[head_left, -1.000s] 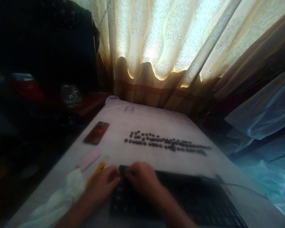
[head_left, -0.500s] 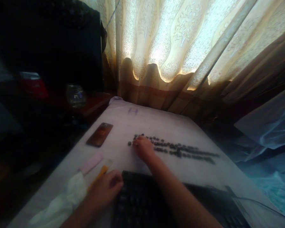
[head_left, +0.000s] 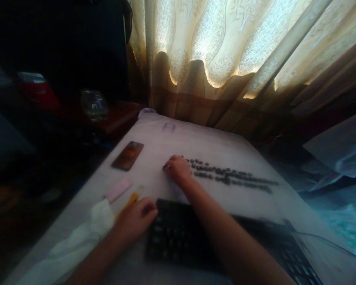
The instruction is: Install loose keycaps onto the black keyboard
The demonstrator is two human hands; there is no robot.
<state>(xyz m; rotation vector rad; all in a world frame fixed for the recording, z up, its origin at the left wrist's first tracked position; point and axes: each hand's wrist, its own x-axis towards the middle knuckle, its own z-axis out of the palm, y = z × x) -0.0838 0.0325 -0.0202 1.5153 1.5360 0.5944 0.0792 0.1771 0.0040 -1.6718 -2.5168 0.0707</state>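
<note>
Matt plastic against soft, creased cloth

The keyboard (head_left: 172, 233) looked like dark, matt plastic, and so did the small keycaps (head_left: 203, 174). The phone (head_left: 127, 156) had a smooth brown back with a faint sheen; the jar (head_left: 94, 105) was glossy, clear glass. The pale sheet (head_left: 154, 138) was matt fabric, the white cloth (head_left: 77, 241) rumpled, the curtain (head_left: 195, 75) patterned and partly translucent.

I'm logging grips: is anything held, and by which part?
Cannot be told: the right hand has its fingers at a small dark key, grip unclear; the left hand shows nothing held beside the keyboard.
</note>
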